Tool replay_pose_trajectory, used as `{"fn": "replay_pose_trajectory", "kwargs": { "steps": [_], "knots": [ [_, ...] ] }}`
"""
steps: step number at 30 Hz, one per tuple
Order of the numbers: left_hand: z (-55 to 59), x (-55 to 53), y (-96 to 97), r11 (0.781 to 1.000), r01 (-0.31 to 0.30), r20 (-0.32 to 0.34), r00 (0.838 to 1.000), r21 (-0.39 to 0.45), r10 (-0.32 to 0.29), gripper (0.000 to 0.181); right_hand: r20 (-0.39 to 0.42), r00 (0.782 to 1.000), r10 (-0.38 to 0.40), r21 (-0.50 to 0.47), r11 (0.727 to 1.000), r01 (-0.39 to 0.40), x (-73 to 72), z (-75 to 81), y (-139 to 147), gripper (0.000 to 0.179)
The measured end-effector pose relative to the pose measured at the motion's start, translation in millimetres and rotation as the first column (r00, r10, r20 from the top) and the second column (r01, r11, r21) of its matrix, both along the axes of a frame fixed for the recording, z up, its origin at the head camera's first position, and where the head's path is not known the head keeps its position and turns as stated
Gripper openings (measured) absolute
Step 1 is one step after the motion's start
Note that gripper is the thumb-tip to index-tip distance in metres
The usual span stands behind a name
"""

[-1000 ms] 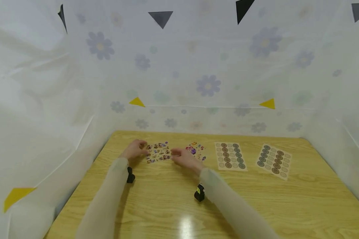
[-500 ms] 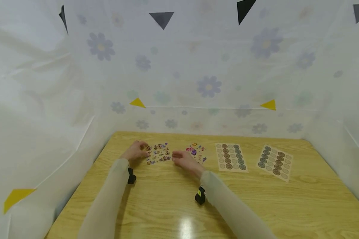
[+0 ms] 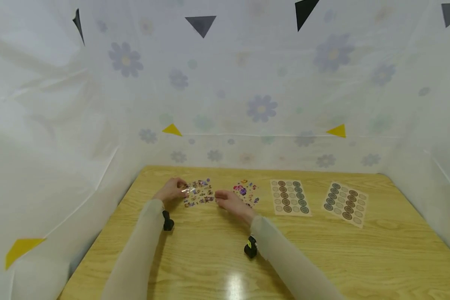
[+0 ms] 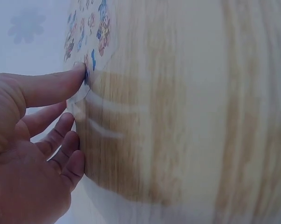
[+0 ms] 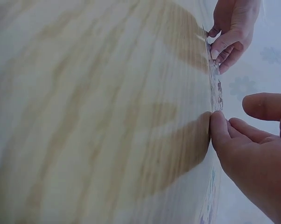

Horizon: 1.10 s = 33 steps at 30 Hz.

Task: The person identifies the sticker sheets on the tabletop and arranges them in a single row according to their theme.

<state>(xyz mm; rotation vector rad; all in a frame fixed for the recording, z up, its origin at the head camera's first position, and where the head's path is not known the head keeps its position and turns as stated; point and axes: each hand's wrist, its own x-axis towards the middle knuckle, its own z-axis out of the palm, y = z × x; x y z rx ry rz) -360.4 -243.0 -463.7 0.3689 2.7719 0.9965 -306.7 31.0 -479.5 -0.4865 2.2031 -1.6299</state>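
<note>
Head view: the sticker sheet [image 3: 200, 195] lies on the tabletop [image 3: 206, 258] between the left hand [image 3: 170, 189] and the right hand [image 3: 234, 203], with glare on its left side. The right hand partly hides a second sheet [image 3: 241, 190]; two coin sheets [image 3: 291, 198] lie farther right, apart.

Left wrist view: the left grip pinches the sticker sheet's corner between thumb and forefinger, a detail small from above; the sheet runs off the top.

Right wrist view: the right grip is spread, thumb well clear of extended fingers. The sticker sheet shows nearly edge-on; whether those fingertips touch it cannot be told.
</note>
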Motion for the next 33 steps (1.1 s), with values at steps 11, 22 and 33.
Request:
{"fn": "replay_pose_trajectory", "kwargs": {
  "steps": [11, 22, 33],
  "knots": [
    [-5.3, 1.7, 1.7, 0.999, -0.033, 0.002, 0.999, 0.037, 0.033, 0.04, -0.026, 1.0, -0.014, -0.011, 1.0, 0.014, 2.3, -0.3, -4.2, 0.046],
    [-7.5, 6.5, 11.7, 0.948, -0.111, 0.077, 0.993, 0.3, 0.092, 0.042, -0.089, 0.996, -0.024, 0.037, 0.999, 0.027, 10.7, 4.3, -4.9, 0.046],
    [5.3, 17.1, 13.4, 0.909, -0.198, 0.196, 0.972, 0.367, 0.132, 0.049, -0.131, 0.991, -0.03, 0.058, 0.998, 0.037, 12.3, 3.5, -5.3, 0.046]
  ]
}}
